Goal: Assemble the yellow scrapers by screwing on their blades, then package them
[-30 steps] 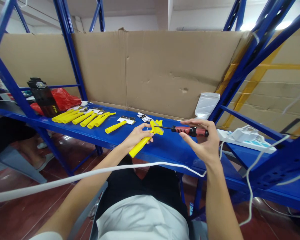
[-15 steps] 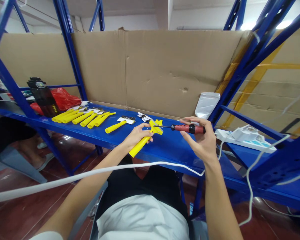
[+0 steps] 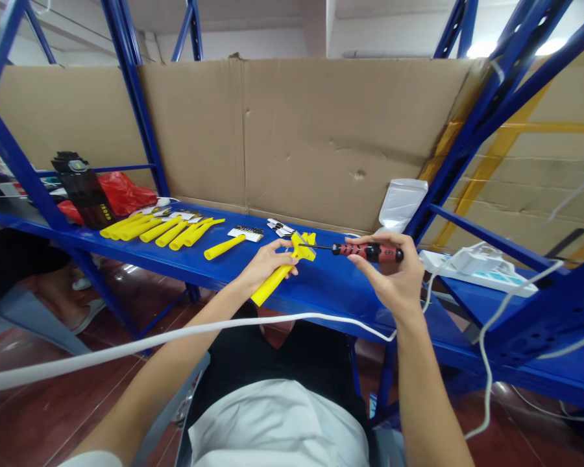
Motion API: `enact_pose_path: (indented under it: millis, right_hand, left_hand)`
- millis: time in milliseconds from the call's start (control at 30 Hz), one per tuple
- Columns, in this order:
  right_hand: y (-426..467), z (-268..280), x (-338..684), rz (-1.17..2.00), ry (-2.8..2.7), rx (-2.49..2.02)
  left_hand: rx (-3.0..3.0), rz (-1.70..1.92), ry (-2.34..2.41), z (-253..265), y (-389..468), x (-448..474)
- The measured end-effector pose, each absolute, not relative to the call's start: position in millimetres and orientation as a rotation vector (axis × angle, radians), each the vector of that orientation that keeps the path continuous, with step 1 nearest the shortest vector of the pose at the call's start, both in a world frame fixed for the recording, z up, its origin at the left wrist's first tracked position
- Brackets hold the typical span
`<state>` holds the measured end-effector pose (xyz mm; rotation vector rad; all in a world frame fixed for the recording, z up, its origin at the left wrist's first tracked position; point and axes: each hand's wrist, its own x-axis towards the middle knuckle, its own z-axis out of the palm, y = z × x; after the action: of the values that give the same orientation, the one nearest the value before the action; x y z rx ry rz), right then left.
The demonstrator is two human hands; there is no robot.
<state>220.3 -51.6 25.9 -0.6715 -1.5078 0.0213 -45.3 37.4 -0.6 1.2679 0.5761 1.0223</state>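
My left hand (image 3: 271, 261) grips a yellow scraper (image 3: 271, 287) just below its head, the handle slanting down toward my lap. In my right hand (image 3: 403, 272) is a screwdriver (image 3: 363, 251) with a red and black handle, held level between thumb and fingers. Its thin dark shaft points left, and the tip meets the scraper's head; the exact contact is too small to make out. Left of my hands, another yellow scraper (image 3: 226, 246) lies on the blue shelf (image 3: 331, 285). Behind the held head are small yellow pieces and black-and-white pieces (image 3: 279, 227).
Several yellow scrapers (image 3: 163, 228) lie in a row at the left, near a dark bottle (image 3: 84, 191) and a red bag (image 3: 124, 194). A white power strip (image 3: 481, 269) sits at the right. A white cable (image 3: 185, 334) crosses before my lap. Cardboard (image 3: 296, 143) stands behind the shelf.
My right thumb and fingers have closed in around the screwdriver handle, which has turned about its axis. The left hand and the scraper have stayed in place.
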Motion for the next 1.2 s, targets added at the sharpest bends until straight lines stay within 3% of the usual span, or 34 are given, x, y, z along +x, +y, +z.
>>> enact_pose_path:
  millis: [133,333,567,767,933,1200]
  right_hand:
    - [-49.9,24.6,219.0,-0.141,-1.423,-0.718]
    - [-49.4,24.9,214.9,0.154,-1.535,-0.594]
    - [-49.1,22.4,212.1,-0.087,-1.502,-0.618]
    - [-49.2,21.9,209.0,0.101,-1.589,-0.544]
    - [-46.8,19.1,211.0,-0.014,-1.488,-0.602]
    - [-45.1,21.5,212.5,0.106,-1.536,-0.555]
  left_hand:
    - [1.281,1.013,0.585,-1.0,36.2,-45.0]
    - [1.271,1.030,0.604,-2.4,38.1,-46.0]
    - [1.269,1.027,0.587,-3.8,39.4,-43.9]
    - [1.270,1.049,0.603,-5.9,42.5,-44.0]
    - [1.318,1.002,0.583,-6.2,42.2,-44.0]
    - [1.324,1.003,0.591,-3.7,39.7,-43.6]
